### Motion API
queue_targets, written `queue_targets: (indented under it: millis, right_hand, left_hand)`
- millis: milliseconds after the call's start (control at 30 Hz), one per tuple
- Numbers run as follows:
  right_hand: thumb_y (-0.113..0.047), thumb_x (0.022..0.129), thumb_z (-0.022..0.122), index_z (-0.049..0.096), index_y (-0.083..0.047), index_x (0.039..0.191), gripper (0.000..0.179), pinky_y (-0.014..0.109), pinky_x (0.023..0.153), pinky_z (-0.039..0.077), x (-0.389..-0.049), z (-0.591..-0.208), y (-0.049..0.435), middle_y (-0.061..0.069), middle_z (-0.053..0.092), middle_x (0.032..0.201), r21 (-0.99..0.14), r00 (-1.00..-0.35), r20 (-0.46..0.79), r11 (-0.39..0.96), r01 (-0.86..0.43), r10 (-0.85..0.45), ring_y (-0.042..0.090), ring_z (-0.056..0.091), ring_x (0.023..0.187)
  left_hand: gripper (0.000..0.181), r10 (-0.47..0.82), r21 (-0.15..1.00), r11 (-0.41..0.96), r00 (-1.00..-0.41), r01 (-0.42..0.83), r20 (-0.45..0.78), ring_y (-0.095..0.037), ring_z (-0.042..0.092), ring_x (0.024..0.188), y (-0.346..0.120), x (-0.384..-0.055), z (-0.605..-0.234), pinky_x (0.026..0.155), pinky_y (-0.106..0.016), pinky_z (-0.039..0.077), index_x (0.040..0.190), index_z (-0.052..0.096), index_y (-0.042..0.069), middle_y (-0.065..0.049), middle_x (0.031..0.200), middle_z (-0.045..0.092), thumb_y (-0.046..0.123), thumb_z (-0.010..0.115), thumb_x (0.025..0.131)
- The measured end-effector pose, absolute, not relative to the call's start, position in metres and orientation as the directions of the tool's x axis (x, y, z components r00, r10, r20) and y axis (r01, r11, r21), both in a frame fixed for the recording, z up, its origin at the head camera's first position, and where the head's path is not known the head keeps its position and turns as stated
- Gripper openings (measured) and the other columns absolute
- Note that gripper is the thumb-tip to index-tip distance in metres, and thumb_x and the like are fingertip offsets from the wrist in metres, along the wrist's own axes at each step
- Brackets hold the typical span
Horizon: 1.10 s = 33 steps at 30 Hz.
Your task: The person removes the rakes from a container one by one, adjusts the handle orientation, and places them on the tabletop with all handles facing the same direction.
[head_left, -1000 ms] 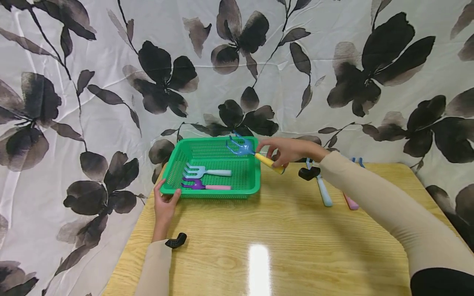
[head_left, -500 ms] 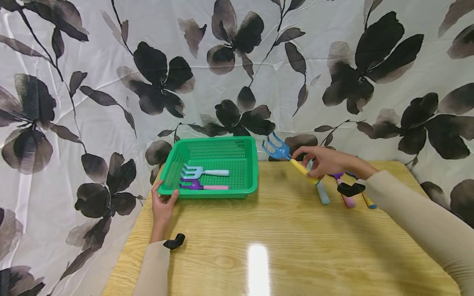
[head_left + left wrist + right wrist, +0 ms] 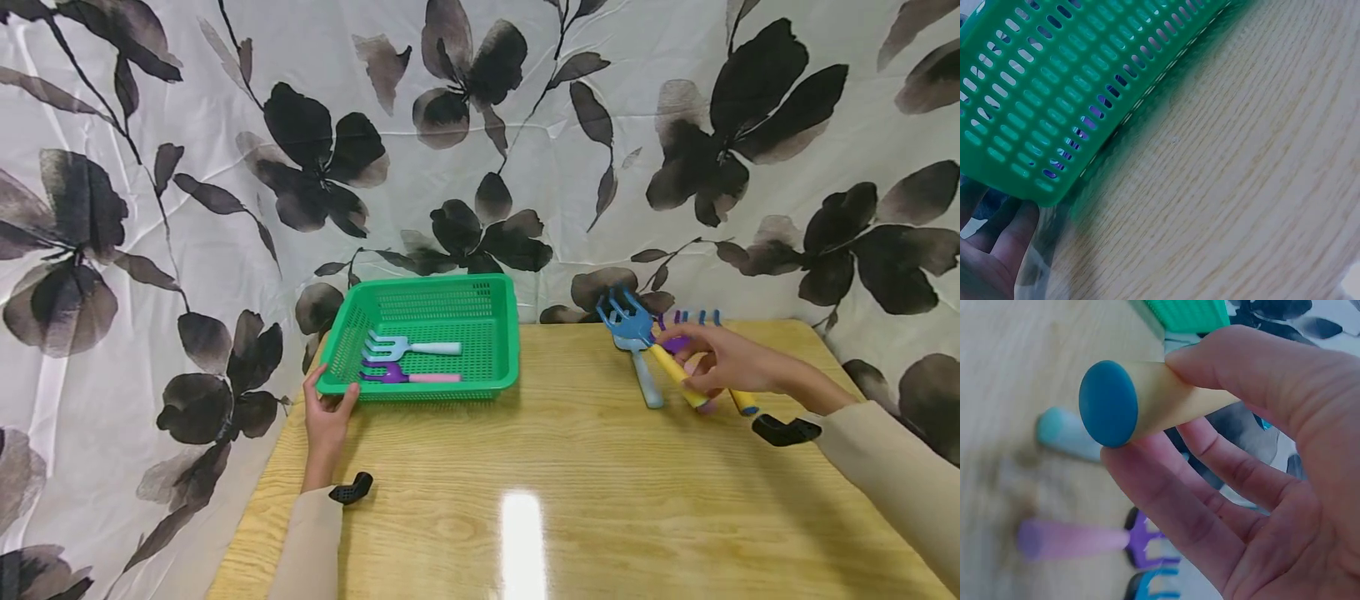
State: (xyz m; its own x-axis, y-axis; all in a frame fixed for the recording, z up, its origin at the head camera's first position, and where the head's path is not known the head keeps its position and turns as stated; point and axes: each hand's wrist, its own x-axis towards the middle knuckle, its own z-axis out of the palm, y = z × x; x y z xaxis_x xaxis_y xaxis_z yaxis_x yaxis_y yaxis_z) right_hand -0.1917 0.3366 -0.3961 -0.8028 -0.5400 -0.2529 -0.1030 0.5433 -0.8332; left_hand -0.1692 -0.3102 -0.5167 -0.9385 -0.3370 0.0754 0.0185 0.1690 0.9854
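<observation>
My left hand (image 3: 327, 429) grips the near left corner of a green perforated basket (image 3: 512, 333), thumb in front and fingers at the side. Inside lie a light blue garden fork (image 3: 437, 348) and a purple garden fork (image 3: 435, 378) with a pink handle. Further right, my right hand (image 3: 723, 362) pinches the yellow handle of a blue garden fork (image 3: 630, 325), its blue end cap (image 3: 1108, 403) facing the right wrist camera. The held fork overlaps a light blue tool (image 3: 647, 387) on the table. Partly hidden by this hand is a purple tool (image 3: 1079, 540) with a pink handle.
Another tool with a yellow handle (image 3: 745, 402) and blue tines lies on the wooden table (image 3: 570, 483), right of the purple one. A floral curtain (image 3: 405, 192) hangs behind the table's far edge.
My right hand has carried the blue garden fork rightward, from over the basket's right rim to over the tools at the right. My left hand has stayed at the basket corner.
</observation>
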Motion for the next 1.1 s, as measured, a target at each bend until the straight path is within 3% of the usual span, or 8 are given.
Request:
queue_targets:
  millis: [267, 467, 867, 1100]
  right_hand:
    - [0.001, 0.091, 0.075, 0.040, -0.002, 0.146, 0.065, 0.041, 0.054, 0.058, -0.150, -0.420, 0.376, 0.025, 0.054, 0.111, -0.858, -0.831, -0.169, 0.494, -0.141, -0.530, 0.025, 0.067, 0.073]
    - [-0.002, 0.093, 0.074, 0.037, -0.002, 0.148, 0.066, 0.045, 0.059, 0.060, -0.119, -0.432, 0.402, 0.027, 0.055, 0.116, -0.874, -0.853, -0.215, 0.484, -0.049, -0.476, 0.026, 0.067, 0.075]
    - [-0.004, 0.094, 0.074, 0.042, -0.017, 0.149, 0.065, 0.040, 0.059, 0.059, -0.058, -0.467, 0.434, 0.019, 0.060, 0.114, -0.859, -0.883, -0.279, 0.510, 0.053, -0.378, 0.025, 0.068, 0.071]
    - [-0.009, 0.093, 0.076, 0.045, -0.039, 0.143, 0.066, 0.038, 0.058, 0.057, -0.036, -0.475, 0.447, 0.018, 0.057, 0.110, -0.837, -0.858, -0.383, 0.521, 0.166, -0.342, 0.026, 0.065, 0.069]
  left_hand:
    - [0.073, -0.331, 0.985, 0.169, -0.941, 0.019, 0.075, -0.021, 0.054, 0.121, -0.312, -0.170, -0.515, 0.084, -0.012, 0.048, 0.157, 0.032, 0.034, -0.016, 0.143, 0.052, 0.029, 0.073, 0.097]
    - [0.073, -0.332, 0.985, 0.170, -0.941, 0.008, 0.065, -0.020, 0.055, 0.119, -0.313, -0.170, -0.516, 0.084, -0.013, 0.047, 0.157, 0.032, 0.035, -0.016, 0.141, 0.053, 0.031, 0.074, 0.097]
    - [0.073, -0.349, 0.980, 0.197, -0.935, -0.005, 0.066, -0.019, 0.055, 0.119, -0.310, -0.168, -0.514, 0.085, -0.014, 0.046, 0.157, 0.032, 0.036, -0.015, 0.142, 0.053, 0.034, 0.074, 0.097]
    - [0.076, -0.337, 0.984, 0.177, -0.940, -0.002, 0.059, -0.028, 0.052, 0.128, -0.308, -0.166, -0.510, 0.086, -0.012, 0.045, 0.160, 0.028, 0.034, -0.016, 0.146, 0.050, 0.031, 0.073, 0.098]
